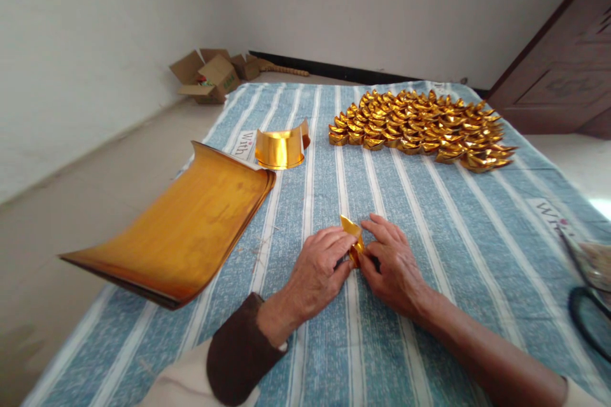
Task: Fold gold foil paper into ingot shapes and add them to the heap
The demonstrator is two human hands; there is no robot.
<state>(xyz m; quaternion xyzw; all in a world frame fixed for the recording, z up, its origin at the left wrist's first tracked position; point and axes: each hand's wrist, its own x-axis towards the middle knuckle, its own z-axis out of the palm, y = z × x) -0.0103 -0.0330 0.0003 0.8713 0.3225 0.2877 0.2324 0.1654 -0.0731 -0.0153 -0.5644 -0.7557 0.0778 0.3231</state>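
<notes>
Near the middle of the table my two hands meet over a small folded piece of gold foil paper, which stands up pointed at its top. My left hand pinches it from the left side with fingers and thumb. From the right, my right hand presses thumb and fingers against its lower edge. Much of the piece is hidden behind the fingers. Beyond them lie many boat-shaped gold paper ingots in close rows. A short stack of curled gold foil strips stands farther left.
A large curved stack of gold sheets overhangs the table's left edge. Scissors lie at the right edge beside a clear plastic bag or container. A striped blue cloth covers the table. Open cardboard boxes sit on the floor behind.
</notes>
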